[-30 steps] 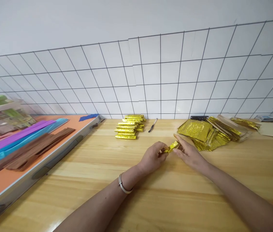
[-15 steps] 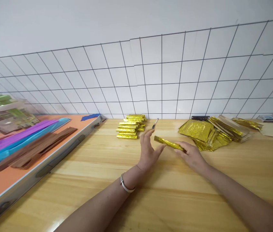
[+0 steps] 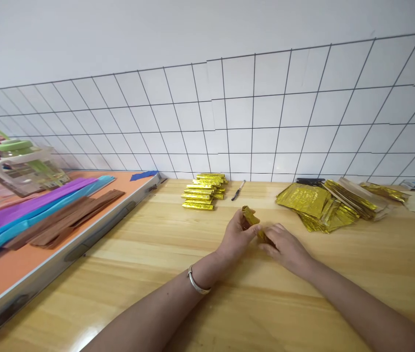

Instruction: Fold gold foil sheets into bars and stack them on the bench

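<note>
Gold foil piece [image 3: 250, 216] mid-work over the tabletop [image 3: 149, 230], bent, not flat. Left hand [image 3: 234, 238]: grip pinched on its upper part. Right hand [image 3: 287, 248]: grip closed round the lower end, fingertips partly hidden. Looks done: slim gold bundles [image 3: 203, 193], 10 o'clock from hands. Looks outstanding: flat gold sheets [image 3: 305, 199], 2 o'clock, can't count. Rough guess: well short of finished.

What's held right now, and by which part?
A gold foil piece: left hand holds it near its left end, right hand at its right end; exact contact partly hidden.
</note>
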Demonstrator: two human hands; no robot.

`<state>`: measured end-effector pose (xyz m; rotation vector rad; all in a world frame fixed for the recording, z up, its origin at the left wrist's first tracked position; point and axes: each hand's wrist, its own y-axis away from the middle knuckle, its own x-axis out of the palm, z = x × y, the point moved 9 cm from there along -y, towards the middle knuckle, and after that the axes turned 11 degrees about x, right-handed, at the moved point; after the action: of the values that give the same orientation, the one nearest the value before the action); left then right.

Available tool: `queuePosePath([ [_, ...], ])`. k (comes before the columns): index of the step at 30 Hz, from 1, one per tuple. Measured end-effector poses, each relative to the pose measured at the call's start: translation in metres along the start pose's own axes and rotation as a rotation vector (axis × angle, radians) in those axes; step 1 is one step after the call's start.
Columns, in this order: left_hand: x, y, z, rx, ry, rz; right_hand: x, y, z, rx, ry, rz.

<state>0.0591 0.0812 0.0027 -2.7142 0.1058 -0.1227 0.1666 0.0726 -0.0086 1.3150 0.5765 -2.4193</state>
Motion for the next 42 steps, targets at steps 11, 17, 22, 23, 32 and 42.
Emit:
queuePosePath([
  [11, 0.013, 0.002, -0.021, 0.232, -0.621, 0.278, -0.063, 0.013, 0.021, -0.215, -0.063, -0.363],
  [17, 0.019, 0.005, -0.021, 0.242, -0.689, 0.327, -0.068, 0.028, 0.058, -0.369, 0.083, -0.399],
  [22, 0.023, 0.007, -0.024, 0.245, -0.727, 0.359, -0.066, 0.027, 0.058, -0.324, 0.143, -0.398],
  [23, 0.023, 0.007, -0.025, 0.245, -0.727, 0.363, -0.067, 0.026, 0.056, -0.321, 0.126, -0.404],
  [32, 0.021, 0.006, -0.028, 0.253, -0.716, 0.343, -0.075, 0.017, 0.035, -0.217, -0.08, -0.435],
  [42, 0.02, 0.006, -0.026, 0.278, -0.622, 0.332, -0.078, 0.017, 0.036, -0.22, -0.127, -0.416],
])
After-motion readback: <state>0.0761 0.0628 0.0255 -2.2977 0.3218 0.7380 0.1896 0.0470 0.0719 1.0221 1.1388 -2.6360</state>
